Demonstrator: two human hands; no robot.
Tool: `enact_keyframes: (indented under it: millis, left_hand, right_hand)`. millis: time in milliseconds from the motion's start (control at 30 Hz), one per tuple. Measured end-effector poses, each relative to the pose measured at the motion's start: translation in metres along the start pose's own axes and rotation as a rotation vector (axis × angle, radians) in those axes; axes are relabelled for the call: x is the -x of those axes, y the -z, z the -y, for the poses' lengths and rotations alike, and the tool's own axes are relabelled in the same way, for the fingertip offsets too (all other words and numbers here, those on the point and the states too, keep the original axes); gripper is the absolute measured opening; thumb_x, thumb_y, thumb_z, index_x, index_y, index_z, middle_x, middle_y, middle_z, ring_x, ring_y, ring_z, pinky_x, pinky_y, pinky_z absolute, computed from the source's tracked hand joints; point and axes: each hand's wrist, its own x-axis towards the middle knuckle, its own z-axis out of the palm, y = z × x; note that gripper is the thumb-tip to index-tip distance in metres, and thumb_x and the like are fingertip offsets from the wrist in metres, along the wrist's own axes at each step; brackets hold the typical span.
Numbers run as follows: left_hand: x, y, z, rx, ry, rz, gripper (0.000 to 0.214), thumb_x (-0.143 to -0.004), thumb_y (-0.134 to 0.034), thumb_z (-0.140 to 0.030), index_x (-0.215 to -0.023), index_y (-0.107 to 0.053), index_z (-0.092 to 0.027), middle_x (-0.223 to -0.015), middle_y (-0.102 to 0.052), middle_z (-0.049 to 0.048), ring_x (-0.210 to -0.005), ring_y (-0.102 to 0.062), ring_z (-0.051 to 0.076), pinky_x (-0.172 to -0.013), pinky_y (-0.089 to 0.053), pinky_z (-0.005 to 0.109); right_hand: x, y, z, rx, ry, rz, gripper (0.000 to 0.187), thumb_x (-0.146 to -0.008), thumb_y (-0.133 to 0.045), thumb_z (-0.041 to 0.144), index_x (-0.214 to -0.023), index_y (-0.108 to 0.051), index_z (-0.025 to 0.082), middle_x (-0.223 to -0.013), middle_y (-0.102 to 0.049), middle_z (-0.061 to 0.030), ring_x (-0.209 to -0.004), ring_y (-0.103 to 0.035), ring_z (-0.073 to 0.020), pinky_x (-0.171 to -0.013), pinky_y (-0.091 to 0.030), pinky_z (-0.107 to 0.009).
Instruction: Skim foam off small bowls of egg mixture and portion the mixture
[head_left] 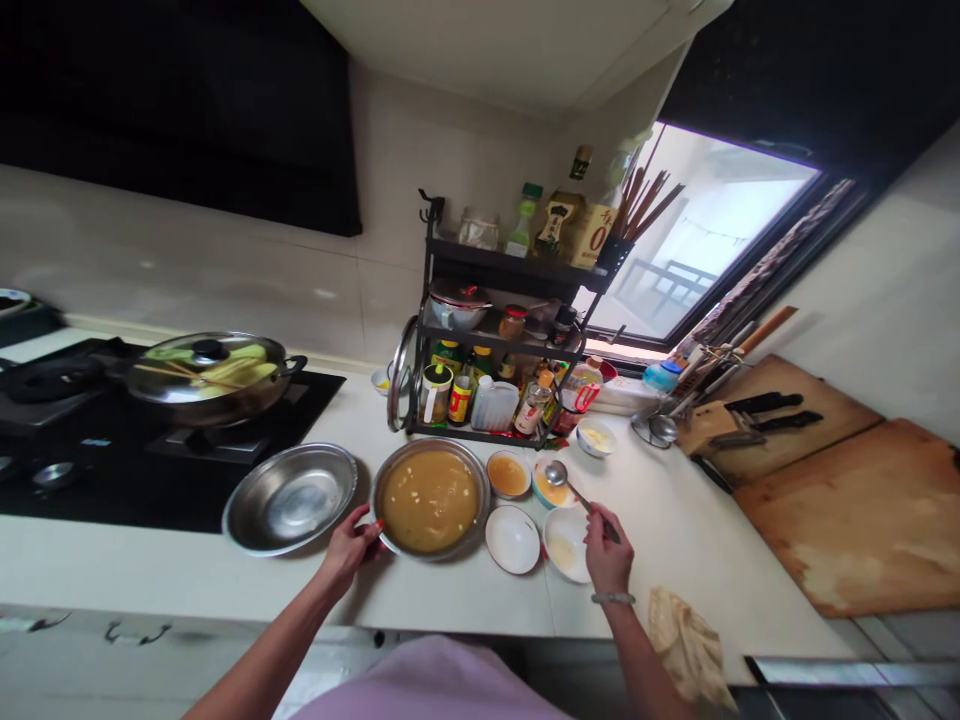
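Observation:
My left hand point(352, 548) grips the near left rim of a wide metal bowl point(484, 500) full of light brown liquid with pale bits floating in it. In my right hand point(609, 556) is a long-handled metal spoon point(556, 472), its round head over a small bowl of orange-yellow liquid point(550, 494). Beside that stands another small bowl of brownish liquid point(508, 474). Closer to me are an empty-looking white bowl point(513, 540) and a white bowl with a little pale residue point(564, 545), partly behind my right hand.
An empty metal basin point(292, 500) stands left of the full bowl, by the black stove point(150, 490) with a lidded pan point(210, 385). Behind is a black seasoning rack point(510, 345). To the right are a cloth point(686, 640), a knife block point(709, 428) and cutting boards point(855, 520).

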Motion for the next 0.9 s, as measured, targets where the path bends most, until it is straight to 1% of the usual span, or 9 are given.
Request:
enact_keyframes:
  millis: [100, 167, 267, 367, 433, 500, 667, 767, 900]
  left_hand:
    - [-0.001, 0.001, 0.001, 0.003, 0.005, 0.002, 0.061, -0.070, -0.073, -0.021, -0.124, -0.044, -0.015, -0.052, -0.055, -0.0055, -0.041, -0.054, 0.010, -0.041, -0.043, 0.020]
    - [-0.001, 0.000, 0.000, 0.005, 0.006, 0.000, 0.060, -0.071, -0.072, -0.020, -0.124, -0.044, -0.015, -0.052, -0.055, -0.0056, -0.040, -0.053, 0.010, -0.041, -0.043, 0.020]
    - [0.000, -0.001, -0.001, 0.001, 0.017, -0.018, 0.060, -0.072, -0.071, -0.018, -0.125, -0.043, -0.015, -0.052, -0.056, -0.0056, -0.040, -0.053, 0.010, -0.041, -0.043, 0.020]
    - [0.000, -0.001, 0.000, -0.001, 0.014, -0.027, 0.058, -0.074, -0.070, -0.018, -0.125, -0.043, -0.015, -0.053, -0.056, -0.0055, -0.040, -0.053, 0.010, -0.040, -0.043, 0.020]
    - [-0.001, -0.001, 0.002, -0.003, 0.008, -0.026, 0.056, -0.074, -0.069, -0.017, -0.124, -0.044, -0.015, -0.052, -0.055, -0.0057, -0.040, -0.053, 0.010, -0.040, -0.043, 0.020]
    - [-0.003, 0.000, 0.003, 0.000, 0.006, -0.025, 0.053, -0.075, -0.068, -0.016, -0.123, -0.045, -0.015, -0.052, -0.055, -0.0057, -0.040, -0.053, 0.010, -0.040, -0.043, 0.020]
    - [-0.005, 0.001, 0.006, 0.036, -0.001, -0.014, 0.057, -0.073, -0.070, -0.017, -0.123, -0.044, -0.015, -0.052, -0.054, -0.0060, -0.041, -0.053, 0.010, -0.040, -0.043, 0.020]
    - [-0.004, 0.001, 0.005, 0.035, -0.004, -0.012, 0.059, -0.072, -0.071, -0.018, -0.124, -0.044, -0.014, -0.051, -0.054, -0.0060, -0.040, -0.053, 0.011, -0.039, -0.043, 0.020]
    - [-0.003, 0.000, 0.003, 0.018, 0.000, -0.006, 0.058, -0.073, -0.070, -0.018, -0.125, -0.043, -0.014, -0.051, -0.055, -0.0056, -0.041, -0.053, 0.011, -0.040, -0.043, 0.020]
  right_hand:
    - [-0.007, 0.009, -0.023, -0.007, -0.052, -0.044, 0.048, -0.066, -0.065, 0.055, -0.091, -0.067, 0.014, -0.066, -0.064, -0.0019, -0.050, -0.054, -0.0120, -0.048, -0.047, -0.024]
    - [-0.008, 0.010, -0.031, -0.044, -0.097, -0.051, 0.048, -0.064, -0.067, 0.054, -0.091, -0.067, 0.014, -0.064, -0.064, -0.0012, -0.050, -0.055, -0.0124, -0.047, -0.047, -0.025]
    - [-0.006, 0.006, -0.034, -0.149, -0.213, -0.112, 0.048, -0.062, -0.069, 0.053, -0.087, -0.064, 0.013, -0.058, -0.063, 0.0001, -0.049, -0.056, -0.0134, -0.044, -0.047, -0.025]
    - [-0.009, 0.001, -0.033, -0.270, -0.335, -0.214, 0.046, -0.056, -0.072, 0.051, -0.080, -0.061, 0.013, -0.051, -0.061, 0.0013, -0.041, -0.052, -0.0113, -0.040, -0.044, -0.024]
    - [-0.012, 0.000, -0.032, -0.333, -0.379, -0.253, 0.046, -0.052, -0.074, 0.049, -0.077, -0.059, 0.013, -0.048, -0.060, 0.0014, -0.038, -0.049, -0.0102, -0.038, -0.042, -0.022]
    - [-0.014, 0.001, -0.031, -0.362, -0.379, -0.267, 0.046, -0.051, -0.075, 0.047, -0.077, -0.058, 0.013, -0.047, -0.060, 0.0009, -0.038, -0.050, -0.0105, -0.037, -0.041, -0.022]
    - [-0.018, 0.007, -0.023, -0.335, -0.316, -0.220, 0.043, -0.057, -0.073, 0.048, -0.078, -0.057, 0.014, -0.051, -0.061, -0.0001, -0.038, -0.052, -0.0118, -0.036, -0.041, -0.023]
    - [-0.018, 0.008, -0.012, -0.337, -0.299, -0.205, 0.045, -0.057, -0.074, 0.049, -0.079, -0.059, 0.013, -0.052, -0.062, -0.0008, -0.040, -0.053, -0.0121, -0.036, -0.041, -0.023]
    - [-0.013, 0.003, 0.012, -0.362, -0.299, -0.159, 0.045, -0.056, -0.076, 0.048, -0.079, -0.061, 0.012, -0.052, -0.062, -0.0012, -0.042, -0.053, -0.0117, -0.036, -0.040, -0.021]
